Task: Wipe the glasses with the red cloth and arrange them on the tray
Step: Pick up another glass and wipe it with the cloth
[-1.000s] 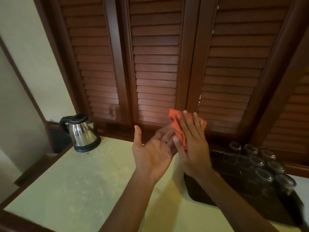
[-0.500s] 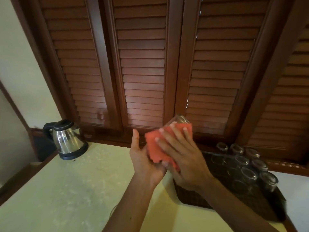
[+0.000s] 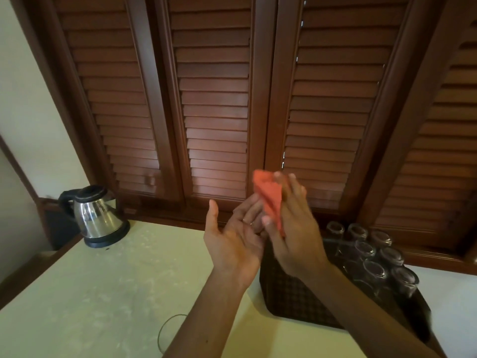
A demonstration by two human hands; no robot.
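Note:
My right hand (image 3: pixel 296 228) grips the red cloth (image 3: pixel 269 200) and presses it round a clear glass (image 3: pixel 284 188), of which only a sliver shows between the fingers. My left hand (image 3: pixel 232 244) is palm-up with the thumb raised. Its fingers reach under the cloth and hold the glass from the left, and their tips are hidden. Both hands are above the left end of the dark woven tray (image 3: pixel 291 298). Several glasses (image 3: pixel 371 254) stand upside down in rows on the tray's right part.
A steel electric kettle (image 3: pixel 98 215) stands at the back left of the pale table (image 3: pixel 103 293). A thin cord loop (image 3: pixel 165 332) lies near the front edge. Brown louvred shutters (image 3: pixel 214 112) close off the back.
The cloth has swung from the glass's left side up over its top and now hangs narrower under my right fingers. The glass's rim, visible half a second ago, is covered. The view shifted slightly.

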